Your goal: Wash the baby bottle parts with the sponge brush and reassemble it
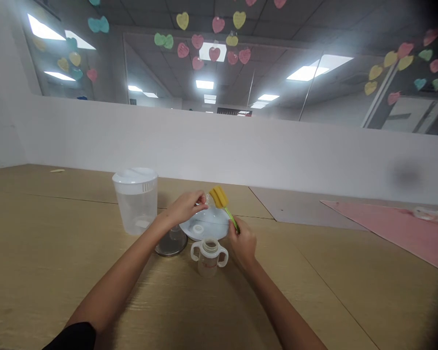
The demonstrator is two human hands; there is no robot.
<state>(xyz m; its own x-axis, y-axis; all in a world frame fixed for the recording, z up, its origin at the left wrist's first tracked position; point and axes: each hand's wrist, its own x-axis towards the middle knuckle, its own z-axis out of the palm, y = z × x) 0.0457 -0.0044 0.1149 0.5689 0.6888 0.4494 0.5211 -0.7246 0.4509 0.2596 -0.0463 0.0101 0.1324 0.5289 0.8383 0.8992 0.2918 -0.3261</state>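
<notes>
My right hand (243, 241) is closed round the green handle of a bottle brush (219, 197) with a yellow sponge head, tilted up to the left. The fingers of my left hand (190, 206) pinch a small clear piece (208, 198) that looks like a bottle nipple, right beside the sponge. Below both hands is a wide white bowl (219, 231) with a small white ring (198, 228) in it. Nearer to me stands an uncapped baby bottle (208, 265) with two white handles. A round metal lid or dish (171, 245) lies partly behind my left forearm.
A tall translucent bucket with a white lid (135, 199) stands left of the bowl. A pink sheet (394, 223) and a grey mat (302, 209) cover the table's right side. The white wall (222, 141) with windows closes off the back.
</notes>
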